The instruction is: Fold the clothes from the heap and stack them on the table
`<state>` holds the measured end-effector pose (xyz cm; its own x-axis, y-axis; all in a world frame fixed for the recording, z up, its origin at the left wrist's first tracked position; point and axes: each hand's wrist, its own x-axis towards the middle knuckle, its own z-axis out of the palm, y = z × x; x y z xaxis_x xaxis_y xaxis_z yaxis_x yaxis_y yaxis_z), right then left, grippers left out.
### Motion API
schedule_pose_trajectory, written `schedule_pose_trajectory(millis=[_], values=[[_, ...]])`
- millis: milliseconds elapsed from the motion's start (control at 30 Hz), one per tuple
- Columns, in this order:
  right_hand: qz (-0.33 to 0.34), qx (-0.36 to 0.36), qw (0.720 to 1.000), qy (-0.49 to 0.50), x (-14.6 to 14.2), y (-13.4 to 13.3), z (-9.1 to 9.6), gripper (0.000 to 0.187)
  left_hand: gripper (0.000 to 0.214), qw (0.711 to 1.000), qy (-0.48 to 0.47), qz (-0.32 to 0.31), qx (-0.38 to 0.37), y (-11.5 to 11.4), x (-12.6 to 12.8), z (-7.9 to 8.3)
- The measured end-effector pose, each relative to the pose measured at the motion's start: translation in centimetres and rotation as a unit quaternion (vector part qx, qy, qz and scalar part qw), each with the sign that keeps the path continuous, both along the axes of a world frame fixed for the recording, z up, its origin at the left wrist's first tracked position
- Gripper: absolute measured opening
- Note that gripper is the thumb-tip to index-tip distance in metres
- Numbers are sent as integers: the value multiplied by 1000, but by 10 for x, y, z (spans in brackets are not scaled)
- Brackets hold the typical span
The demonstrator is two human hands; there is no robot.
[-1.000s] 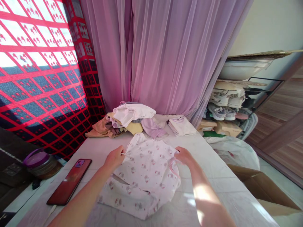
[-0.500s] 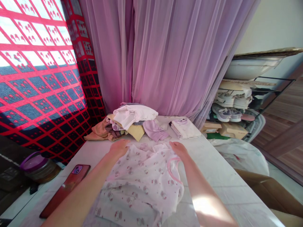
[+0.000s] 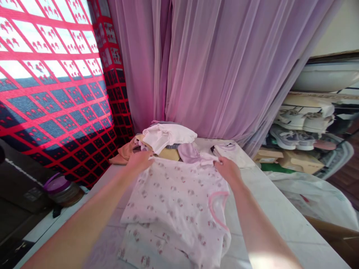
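Both the left hand [image 3: 141, 160] and right hand [image 3: 228, 170] pinch the soft, printed cotton shirt [image 3: 174, 205] at its 12 o'clock edge.

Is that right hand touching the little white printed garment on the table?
Touching. The head view shows the right hand gripping the far edge of the printed garment, with no gap.

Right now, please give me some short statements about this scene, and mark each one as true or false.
1. The left hand and the right hand both grip the garment. True.
2. The curtain is green. False: it is purple.
3. A pile of clothes lies beyond the garment. True.
4. The jar stands on the pile. False: it stands lower at the left, apart from it.
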<state>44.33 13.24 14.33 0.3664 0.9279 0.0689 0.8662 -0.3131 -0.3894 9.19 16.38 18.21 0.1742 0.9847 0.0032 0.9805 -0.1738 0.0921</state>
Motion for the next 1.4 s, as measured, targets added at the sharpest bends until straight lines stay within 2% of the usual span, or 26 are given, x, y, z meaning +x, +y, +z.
schedule_pose_trajectory(millis=[33,100,167,233,300,367,433,500,567,667,767,900,967,1033,1133,1200,1300,1367,1400], values=[[-23,41,999,14,-3,5,5,40,31,999,-13,35,32,5,-4,7],[-27,78,994,66,-14,13,9,50,37,992,-41,80,90,12,-8,11],[2,77,990,121,-24,14,4,59,49,988,-63,81,117,11,-10,3],[20,47,988,148,-29,6,-9,59,59,989,-68,61,118,0,-12,-17],[14,0,990,141,-30,-12,-26,53,61,990,-60,51,117,-19,-18,-44],[-1,-55,990,126,-29,-38,-44,50,60,993,-61,36,96,-41,-28,-71],[-5,-96,987,125,-30,-67,-58,52,58,993,-60,67,75,-64,-39,-94],[-4,-118,986,120,-37,-96,-67,56,57,992,-49,108,44,-84,-50,-108],[-1,-130,986,109,-48,-118,-70,60,57,990,-20,136,18,-99,-55,-114],[26,-136,985,104,-64,-134,-71,61,56,989,20,148,-1,-112,-51,-109],[22,-94,986,137,-67,-134,-72,53,50,986,-1,161,-41,-115,-40,-97],[-65,-1,977,204,-37,-133,-73,52,53,984,-76,156,-43,-122,-31,-91],[-97,26,976,192,-16,-137,-74,53,56,985,-102,137,-35,-130,-29,-92],[-90,8,983,162,1,-142,-75,50,57,988,-96,109,-60,-140,-29,-95],[-34,-82,987,134,13,-144,-76,41,49,989,-50,63,-126,-151,-31,-92],[-20,-103,988,113,13,-138,-73,39,41,987,-18,44,-151,-152,-34,-83],[-22,-64,993,93,4,-113,-60,38,27,986,27,49,-157,-139,-39,-64],[-6,-32,990,139,-6,-87,-49,34,25,987,40,55,-145,-119,-40,-54],[-9,-16,980,198,-11,-72,-44,32,28,989,37,58,-131,-106,-40,-52]])
